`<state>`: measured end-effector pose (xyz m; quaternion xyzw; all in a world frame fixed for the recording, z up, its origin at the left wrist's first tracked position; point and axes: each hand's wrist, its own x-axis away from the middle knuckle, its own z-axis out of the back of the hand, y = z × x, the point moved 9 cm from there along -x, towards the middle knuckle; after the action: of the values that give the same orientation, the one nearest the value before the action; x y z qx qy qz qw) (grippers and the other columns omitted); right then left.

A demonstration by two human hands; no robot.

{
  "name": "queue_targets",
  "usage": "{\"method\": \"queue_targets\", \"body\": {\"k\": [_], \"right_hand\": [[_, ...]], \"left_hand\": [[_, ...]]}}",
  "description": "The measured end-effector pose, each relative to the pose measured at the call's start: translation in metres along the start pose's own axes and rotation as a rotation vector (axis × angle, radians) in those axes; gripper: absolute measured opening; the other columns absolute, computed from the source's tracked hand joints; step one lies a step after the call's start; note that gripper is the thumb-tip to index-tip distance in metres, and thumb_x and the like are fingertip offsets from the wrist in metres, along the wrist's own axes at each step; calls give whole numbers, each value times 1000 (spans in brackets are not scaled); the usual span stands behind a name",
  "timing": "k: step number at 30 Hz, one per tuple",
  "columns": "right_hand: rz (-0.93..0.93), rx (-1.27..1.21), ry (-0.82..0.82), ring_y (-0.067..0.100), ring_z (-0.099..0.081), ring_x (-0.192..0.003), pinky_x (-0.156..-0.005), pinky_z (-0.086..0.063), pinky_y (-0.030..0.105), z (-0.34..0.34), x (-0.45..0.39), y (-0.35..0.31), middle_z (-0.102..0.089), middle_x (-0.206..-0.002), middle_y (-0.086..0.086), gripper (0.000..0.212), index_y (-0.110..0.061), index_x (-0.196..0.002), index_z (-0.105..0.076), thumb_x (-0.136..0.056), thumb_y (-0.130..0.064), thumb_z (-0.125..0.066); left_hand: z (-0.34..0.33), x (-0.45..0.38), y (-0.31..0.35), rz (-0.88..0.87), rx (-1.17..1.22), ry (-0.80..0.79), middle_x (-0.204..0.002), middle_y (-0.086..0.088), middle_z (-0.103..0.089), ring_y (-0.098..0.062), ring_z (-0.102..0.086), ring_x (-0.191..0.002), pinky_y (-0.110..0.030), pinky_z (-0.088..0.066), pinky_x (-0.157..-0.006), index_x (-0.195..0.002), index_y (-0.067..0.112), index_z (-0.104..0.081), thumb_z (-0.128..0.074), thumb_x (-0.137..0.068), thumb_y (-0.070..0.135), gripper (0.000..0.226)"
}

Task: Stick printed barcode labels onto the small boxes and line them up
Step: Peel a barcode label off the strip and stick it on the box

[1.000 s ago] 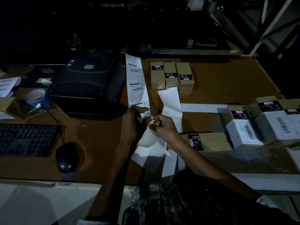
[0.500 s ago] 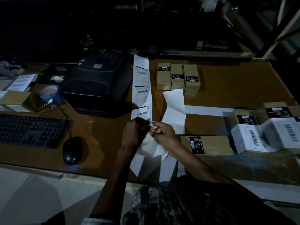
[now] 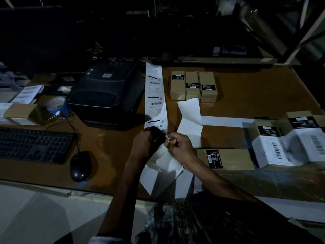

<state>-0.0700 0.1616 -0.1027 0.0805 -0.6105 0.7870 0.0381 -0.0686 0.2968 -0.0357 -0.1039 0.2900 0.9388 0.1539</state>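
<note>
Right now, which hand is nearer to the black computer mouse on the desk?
The left. The left hand holds the label strip to the right of the mouse and a little farther back. The right hand is beyond it, farther right.

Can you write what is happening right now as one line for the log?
step: peeling label | left hand: holds white printed label strip | right hand: pinches its lower edge | three brown cardboard boxes: lined up, unlabelled

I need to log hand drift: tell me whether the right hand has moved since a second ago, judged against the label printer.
No, hardly. The right hand remains just right of the label strip's lower end, below and right of the printer; only the camera shifted.
</note>
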Motion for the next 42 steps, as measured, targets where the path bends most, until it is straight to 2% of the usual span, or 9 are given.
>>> {"method": "queue_targets", "body": {"k": [5, 8, 17, 21, 26, 31, 35, 39, 42], "right_hand": [[22, 10, 21, 15, -69, -91, -83, -58, 34, 2, 1, -2, -74, -93, -4, 35, -39, -87, -70, -91, -4, -69], [2, 2, 12, 9, -65, -80, -78, -56, 31, 2, -1, 1, -69, -79, -10, 35, -40, -86, -69, -92, -6, -70], [-36, 74, -35, 14, -62, -81, -77, -56, 31, -1, -4, 2, -66, -86, 6, 25, -19, -115, -70, -91, -11, -72], [-50, 246, -32, 12, -58, -80, -74, -48, 24, 2, -5, 3, -59, -77, -6, 26, -19, -115, -66, -89, -15, -72], [-110, 391, -55, 23, -65, -96, -87, -57, 43, 5, 0, 4, -65, -101, 0, 59, -31, -138, -42, -87, -20, -70], [93, 581, -56, 27, -65, -86, -69, -54, 38, 2, 11, -26, -65, -94, 4, 85, -48, -147, -10, -90, -10, -60], [212, 775, -139, 27, -65, -85, -69, -56, 41, -11, 15, -34, -64, -97, 6, 92, -54, -150, -4, -92, -11, -61], [180, 895, -204, 27, -64, -87, -73, -56, 37, -16, 6, -29, -66, -107, 10, 91, -48, -155, -5, -93, -17, -63], [126, 923, -270, 31, -63, -108, -86, -53, 40, -19, 1, -24, -60, -130, 11, 85, -44, -157, -11, -94, -21, -62]], "left_hand": [[-2, 1, 6, -54, -5, 1, -98, -6, -74, -19, -70, -87, -37, -58, -74, -92, 12, -75, -70, -92, 18, 8], [-1, 1, 6, -58, 22, -4, -100, -5, -74, -17, -70, -89, -36, -59, -75, -93, 12, -74, -69, -93, 20, 10], [3, -2, -1, 29, 76, 39, -101, -10, -74, -20, -71, -84, -32, -57, -72, -98, 10, -77, -68, -93, 11, 11], [15, -5, -13, 159, 111, 111, -104, -8, -74, -18, -70, -86, -37, -60, -74, -103, 10, -75, -67, -94, 14, 13], [36, -17, -27, 268, 108, 192, -103, -8, -72, -20, -68, -85, -39, -59, -73, -104, 10, -73, -59, -99, 25, 21], [60, -31, -41, 323, 18, 243, -92, -17, -72, -34, -69, -86, -47, -57, -74, -102, 2, -73, -62, -94, 9, 15], [79, -41, -41, 354, 29, 312, -108, -10, -72, -28, -68, -97, -38, -54, -83, -109, 13, -74, -64, -94, 12, 18], [98, -49, -32, 308, -15, 431, -101, -5, -70, -22, -65, -88, -30, -47, -71, -94, 15, -73, -62, -98, 25, 16], [109, -52, -25, 301, -76, 510, -97, -9, -68, -27, -64, -84, -32, -45, -67, -91, 8, -70, -56, -99, 27, 24]]}}
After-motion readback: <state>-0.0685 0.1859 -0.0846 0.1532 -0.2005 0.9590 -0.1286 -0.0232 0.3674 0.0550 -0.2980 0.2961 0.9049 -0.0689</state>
